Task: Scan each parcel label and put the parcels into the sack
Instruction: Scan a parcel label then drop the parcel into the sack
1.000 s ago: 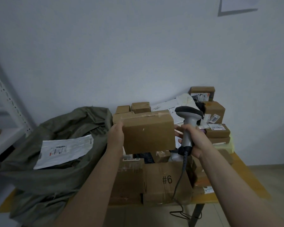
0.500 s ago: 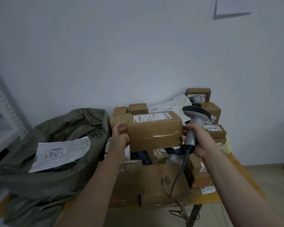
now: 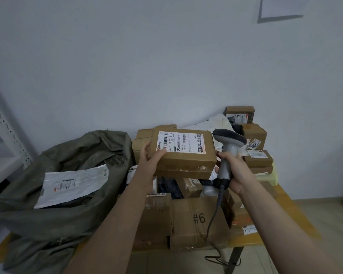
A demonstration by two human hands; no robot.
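Note:
My left hand (image 3: 150, 162) grips the left end of a brown cardboard parcel (image 3: 184, 162), held in the air above the pile with its white shipping label (image 3: 180, 142) facing up. My right hand (image 3: 233, 169) holds a grey corded barcode scanner (image 3: 227, 147) upright just to the right of the parcel, its dark head level with the label. An olive-green sack (image 3: 67, 165) lies open at the left, and a white mailer bag (image 3: 71, 184) rests in its mouth.
Many cardboard parcels are piled on the wooden table (image 3: 265, 239), among them a large box marked "#6" (image 3: 198, 220) and a stack at the back right (image 3: 253, 139). A metal shelf upright (image 3: 4, 127) stands at the far left. The scanner cable (image 3: 216, 244) hangs over the table's front edge.
The parcel has been rotated so that its labelled face, first hidden, now points up toward me. The scanner has stayed beside its right end.

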